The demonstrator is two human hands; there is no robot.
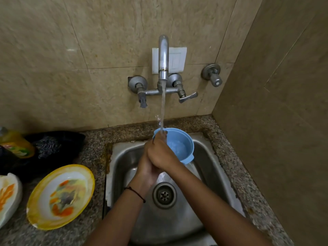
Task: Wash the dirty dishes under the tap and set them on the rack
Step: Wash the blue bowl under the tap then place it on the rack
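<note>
As water (162,107) runs, left hand (147,169) and right hand (160,154) at blue bowl (180,144).

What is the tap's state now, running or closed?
Running. A steady stream of water falls from the tap onto the right hand at the rim of the blue bowl, over the sink.

I count one blue bowl (179,146), one tap (163,55), one sink (204,166) and one drain (164,195). Two plates: a yellow-rimmed plate (60,196) and a white plate (8,194); one yellow bottle (16,144). Two hands: left hand (146,170), right hand (160,155).
</note>
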